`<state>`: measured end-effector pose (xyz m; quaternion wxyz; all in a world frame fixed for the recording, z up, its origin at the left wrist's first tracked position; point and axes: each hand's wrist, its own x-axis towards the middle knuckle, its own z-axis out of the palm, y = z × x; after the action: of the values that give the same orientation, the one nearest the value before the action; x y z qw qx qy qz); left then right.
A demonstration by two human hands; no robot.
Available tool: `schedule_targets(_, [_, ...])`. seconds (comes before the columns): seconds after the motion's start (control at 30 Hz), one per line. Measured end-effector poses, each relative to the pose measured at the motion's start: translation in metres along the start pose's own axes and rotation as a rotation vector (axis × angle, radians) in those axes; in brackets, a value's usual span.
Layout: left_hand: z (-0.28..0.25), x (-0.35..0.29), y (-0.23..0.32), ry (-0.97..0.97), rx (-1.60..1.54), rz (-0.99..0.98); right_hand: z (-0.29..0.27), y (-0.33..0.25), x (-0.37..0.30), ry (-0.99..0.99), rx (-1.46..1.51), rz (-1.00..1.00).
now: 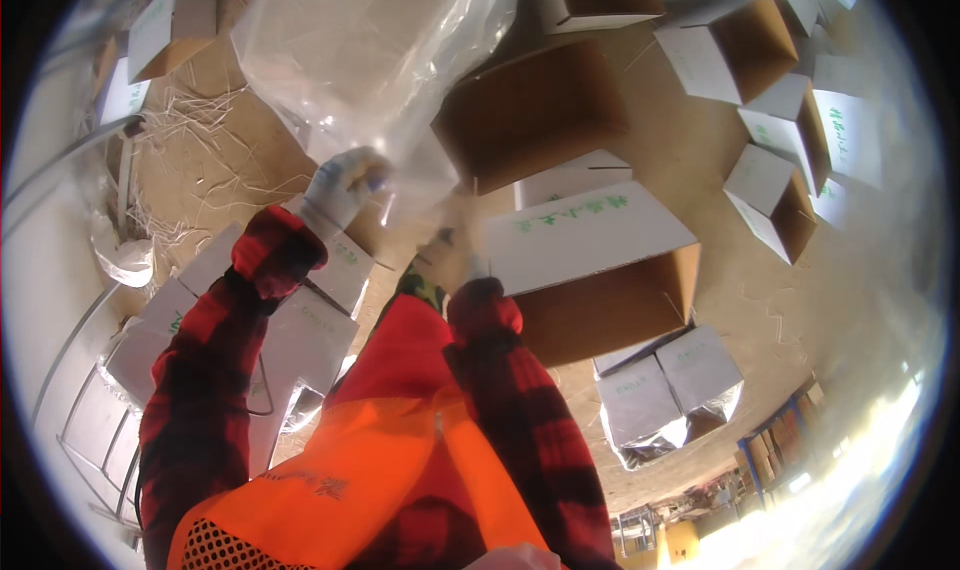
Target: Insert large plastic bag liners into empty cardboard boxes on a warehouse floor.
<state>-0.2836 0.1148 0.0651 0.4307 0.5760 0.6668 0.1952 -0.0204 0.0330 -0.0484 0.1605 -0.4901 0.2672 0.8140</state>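
Plastic (345, 45), clear and crinkled, spreads across the top of the view, its near end gathered at the left hand (343, 185). That hand, in what looks like a pale glove, has its fingers curled in and clamped on the gathered end. The right hand (477, 267) is blurred and mostly hidden past its cuff, close to the near left corner of a white box (590, 232); whether its fingers are apart or together, or touch the box, I cannot tell. This box lies with its open side facing the wearer, showing brown inside, green writing on its white face. Beyond it, just right of the plastic, a large open carton (535, 110) shows its brown interior. Red-and-black plaid sleeves (205, 390) come up from the lower edge on both sides of an orange vest (330, 470). Closed white boxes (310, 335) sit below and around the left forearm, and a pair of boxes (665, 385) with shiny film stands at lower right. Several open white cartons (770, 195) are scattered at upper right, another (175, 30) at upper left. Pale strips (200, 130) litter the brown floor (690, 160) left of the plastic.
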Motion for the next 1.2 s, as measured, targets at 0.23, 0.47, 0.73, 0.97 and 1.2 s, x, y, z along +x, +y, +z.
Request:
schedule_targets(0.23, [-0.014, -0.045, 0.010, -0.018, -0.301, -0.180, 0.044, 0.003, -0.038, -0.293, 0.171, -0.215])
schedule_targets(0.47, [-0.024, -0.046, 0.168, 0.235, 0.318, 0.362, 0.126, -0.009, -0.209, 0.053, -0.247, -0.683])
schedule_targets(0.73, [-0.110, -0.016, 0.122, 0.505, -0.425, -0.183, 0.138, 0.026, -0.388, 0.154, -0.410, -0.829])
schedule_targets(0.97, [-0.172, -0.102, 0.329, 0.459, -0.448, -0.081, 0.040, 0.060, -0.489, 0.127, -0.616, -0.957])
schedule_targets(1.2, [-0.109, -0.325, 0.510, -0.021, -0.410, 0.079, 0.093, 0.142, -0.677, 0.073, -1.301, -1.694])
